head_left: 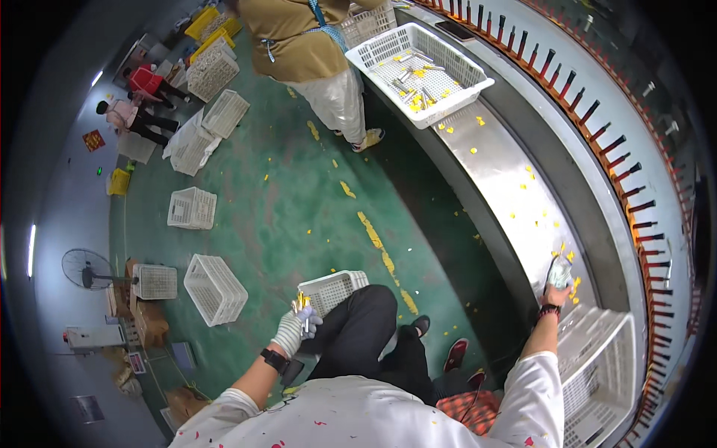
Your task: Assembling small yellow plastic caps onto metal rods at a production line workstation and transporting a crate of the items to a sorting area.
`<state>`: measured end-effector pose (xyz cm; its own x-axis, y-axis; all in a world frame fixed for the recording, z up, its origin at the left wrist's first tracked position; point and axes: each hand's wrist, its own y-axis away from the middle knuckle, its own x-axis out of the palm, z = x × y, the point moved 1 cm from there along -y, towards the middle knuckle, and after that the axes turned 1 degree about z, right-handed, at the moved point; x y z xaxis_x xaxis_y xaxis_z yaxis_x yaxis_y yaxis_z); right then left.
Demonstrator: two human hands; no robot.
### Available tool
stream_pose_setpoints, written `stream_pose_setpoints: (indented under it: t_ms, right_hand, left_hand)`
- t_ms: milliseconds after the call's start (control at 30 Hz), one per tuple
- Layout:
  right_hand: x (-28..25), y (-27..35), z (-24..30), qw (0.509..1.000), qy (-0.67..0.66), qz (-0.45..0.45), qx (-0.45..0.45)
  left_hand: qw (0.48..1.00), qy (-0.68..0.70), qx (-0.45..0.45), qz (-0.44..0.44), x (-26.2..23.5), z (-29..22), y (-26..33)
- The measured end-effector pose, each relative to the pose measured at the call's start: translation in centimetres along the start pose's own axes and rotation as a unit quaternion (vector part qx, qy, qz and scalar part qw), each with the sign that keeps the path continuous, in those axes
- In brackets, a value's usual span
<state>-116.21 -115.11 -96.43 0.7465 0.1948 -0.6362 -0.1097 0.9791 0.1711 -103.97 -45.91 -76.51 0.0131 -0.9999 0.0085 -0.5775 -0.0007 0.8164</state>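
My left hand (295, 328), in a white knitted glove, is closed around several small silver tubes with yellow pieces (301, 302) at their ends. It is raised beside my left knee, over the edge of a white plastic crate (334, 291). My right hand (559, 275), also gloved, reaches out to the metal bench (502, 175) on the right. Its fingers look stretched out on the surface, among yellow scraps (573, 290). Nothing can be made out in its grasp.
A white basket (478, 84) with silver tubes and yellow scraps stands farther along the bench, near a standing co-worker (310, 45). A curved line of red-and-black pins (590, 112) runs behind. An upright white crate (597, 373) is by my right arm. More crates (215, 290) stand on the green floor.
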Motion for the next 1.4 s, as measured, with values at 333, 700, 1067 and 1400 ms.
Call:
stream_pose_setpoints:
  t_ms: [333,700,1067,1400]
  right_hand:
    - [-1.3,10.2,12.7,0.952,0.271,0.144,-0.013]
    - [7.3,10.3,23.9,0.964,0.071,0.252,-0.042]
    - [27.1,10.7,41.1,0.855,-0.188,0.439,0.199]
    - [13.4,10.4,42.6,0.895,-0.048,0.443,-0.007]
  left_hand:
    - [0.969,-0.082,0.194,0.128,16.5,-20.8,-8.6]
    - [0.957,-0.078,0.279,0.001,27.7,-40.4,-36.4]
    - [0.992,-0.081,0.092,0.017,28.5,-35.4,-29.7]
    - [0.987,0.115,0.103,0.037,30.8,-22.3,-17.1]
